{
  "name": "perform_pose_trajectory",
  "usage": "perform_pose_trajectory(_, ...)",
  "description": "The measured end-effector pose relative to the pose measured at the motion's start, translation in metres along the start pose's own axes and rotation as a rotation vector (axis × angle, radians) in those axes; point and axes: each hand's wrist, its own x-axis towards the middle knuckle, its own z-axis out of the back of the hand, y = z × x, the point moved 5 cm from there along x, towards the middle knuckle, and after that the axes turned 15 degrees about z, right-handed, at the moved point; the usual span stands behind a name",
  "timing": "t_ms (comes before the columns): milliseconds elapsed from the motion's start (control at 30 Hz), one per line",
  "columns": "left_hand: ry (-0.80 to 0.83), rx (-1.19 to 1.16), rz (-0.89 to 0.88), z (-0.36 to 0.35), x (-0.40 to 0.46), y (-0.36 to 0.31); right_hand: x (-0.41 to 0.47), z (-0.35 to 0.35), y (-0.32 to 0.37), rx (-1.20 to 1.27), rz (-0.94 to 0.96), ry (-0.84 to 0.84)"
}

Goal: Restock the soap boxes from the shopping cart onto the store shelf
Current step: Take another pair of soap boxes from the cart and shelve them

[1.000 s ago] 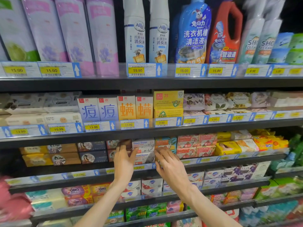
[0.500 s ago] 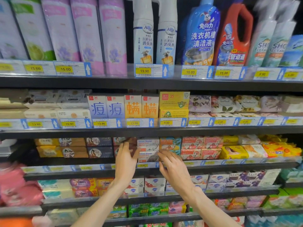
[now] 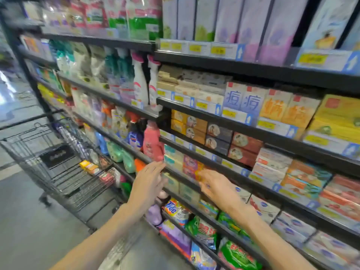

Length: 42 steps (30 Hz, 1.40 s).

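The black wire shopping cart [image 3: 48, 151] stands at the left, beside the shelving. Several soap boxes [image 3: 93, 168] lie along its right side, yellow and reddish ones. The store shelf [image 3: 233, 180] runs across the right, stocked with rows of soap boxes [image 3: 270, 164]. My left hand [image 3: 149, 182] hangs in front of the shelf edge with straight fingers, holding nothing. My right hand [image 3: 216, 186] is beside it to the right, fingers relaxed and empty, in front of orange and purple packs. The frame is blurred by motion.
A pink bottle [image 3: 153, 141] stands at the end of the left shelf bay, just above my left hand. Detergent bags [image 3: 175, 210] fill the lower shelves. Grey floor [image 3: 29, 221] lies open to the left, around the cart.
The view has swung left, bringing the cart into sight. Both hands have come off the soap boxes on the shelf and drawn back, moving left and lower, empty.
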Motion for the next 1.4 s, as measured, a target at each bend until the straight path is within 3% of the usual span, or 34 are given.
perform_pose_trajectory(300, 0.024, 0.332, 0.371, 0.093, -0.082, 0.173, 0.136, -0.085, 0.142, 0.141, 0.356, 0.183)
perform_pose_trajectory(633, -0.069, 0.404, 0.482, 0.215, -0.104, 0.34, 0.294, -0.182, 0.312, 0.144, 0.648, 0.212)
perform_pose_trajectory(967, 0.007, 0.475, 0.621, 0.307, -0.082, 0.507, 0.441, -0.257, 0.447, 0.128, 0.678, 0.271)
perform_pose_trajectory(1400, -0.05, 0.469, 0.694, 0.353, 0.027, 0.699, 0.633, -0.398, 0.503, 0.241, 0.668, 0.311)
